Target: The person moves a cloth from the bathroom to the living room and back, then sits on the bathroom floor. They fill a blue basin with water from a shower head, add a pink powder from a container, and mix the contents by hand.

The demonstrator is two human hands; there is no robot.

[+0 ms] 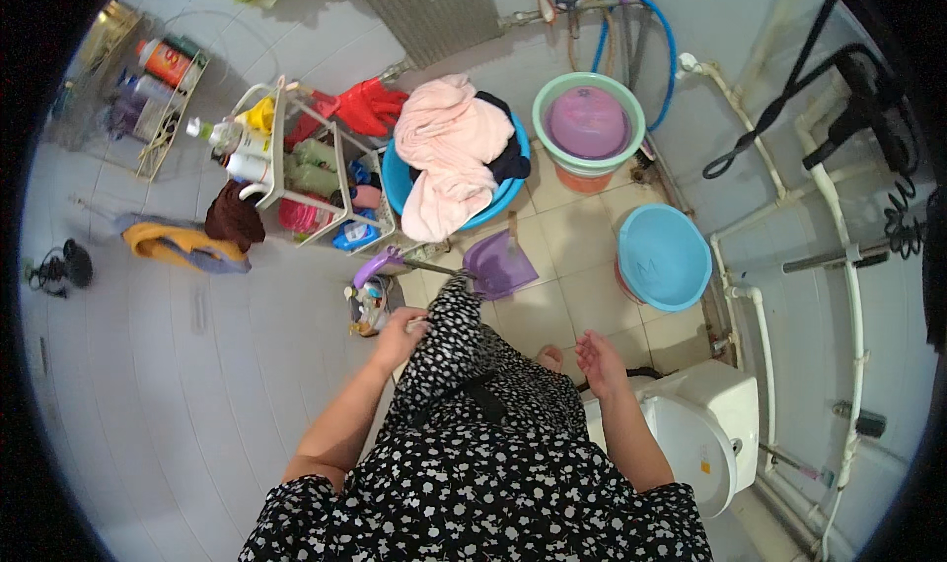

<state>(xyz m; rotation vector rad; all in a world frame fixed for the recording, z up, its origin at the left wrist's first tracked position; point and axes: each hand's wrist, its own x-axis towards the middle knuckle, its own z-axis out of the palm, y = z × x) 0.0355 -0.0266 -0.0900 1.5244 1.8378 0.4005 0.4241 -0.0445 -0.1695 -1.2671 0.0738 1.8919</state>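
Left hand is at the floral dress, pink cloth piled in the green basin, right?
No: the head view shows the pink cloth in the darker blue basin, not the green one. The left hand is indeed at the floral dress.

2 bare forearms point(347, 411) reach forward, left fingers point(415, 316) curled, right fingers point(589, 349) loose.

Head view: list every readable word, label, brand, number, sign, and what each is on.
No wording reads clearly enough to quote.
Orange-red container, upper left: pale print, blurred.
White pump bottle: label too small.
Blue package: markings too small.
Light blue basin: faint dark mark, indistinct.
Yellow sticker on the toilet: too small.
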